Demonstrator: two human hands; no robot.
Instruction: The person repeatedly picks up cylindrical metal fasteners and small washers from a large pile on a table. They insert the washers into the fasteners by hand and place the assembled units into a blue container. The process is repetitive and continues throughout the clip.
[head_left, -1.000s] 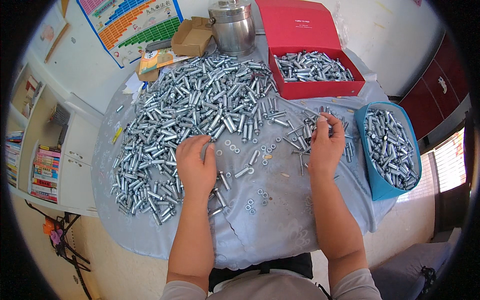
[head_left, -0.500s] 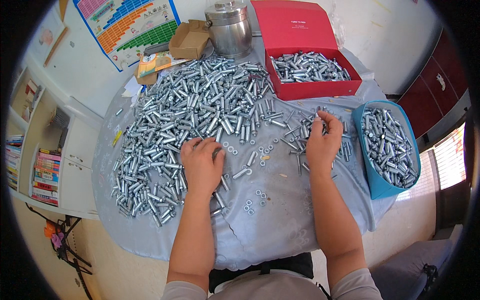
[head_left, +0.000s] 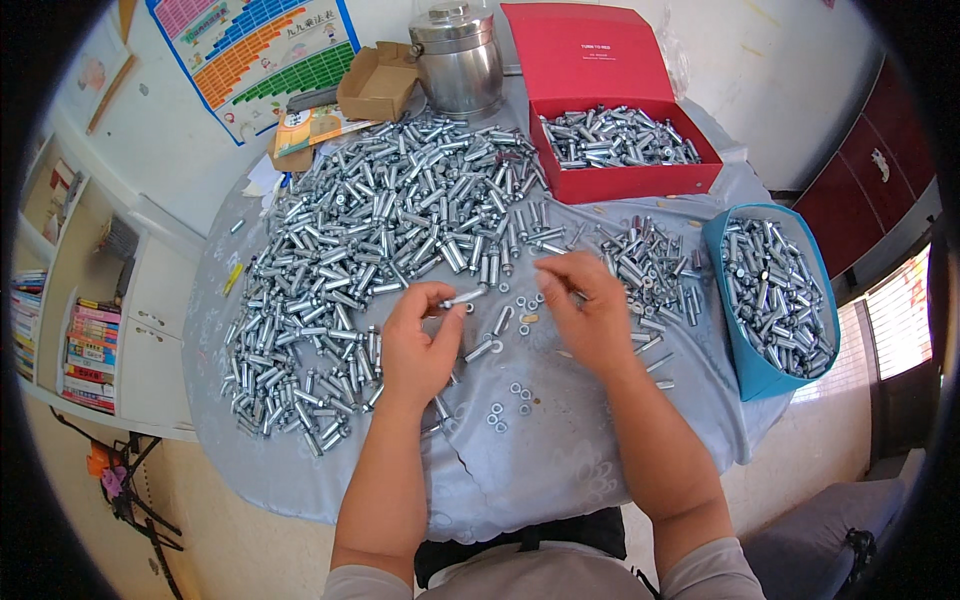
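My left hand (head_left: 420,345) is closed with a silver expansion bolt (head_left: 464,298) pinched between thumb and fingers, pointing toward the right. My right hand (head_left: 592,318) hovers across from it, thumb and forefinger tips close together; whatever may be between them is hidden. Beneath and between the hands, small loose nuts (head_left: 497,409) and a few single metal sleeves (head_left: 503,320) lie on the grey tablecloth. A big heap of expansion bolts (head_left: 350,230) spreads to the left and behind my left hand. Beyond my right hand lies a smaller pile of bolts and metal parts (head_left: 645,262).
An open red box (head_left: 640,183) of bolts stands at the back right. A blue bin (head_left: 765,385) full of bolts sits at the right edge. Behind the heap are a metal pot (head_left: 458,65) and a small cardboard box (head_left: 375,85). The grey cloth (head_left: 560,450) covers the round table.
My right hand has come left and nearer from the smaller pile. My left hand has left the heap's edge, moving slightly right, and now shows a bolt in its fingers.
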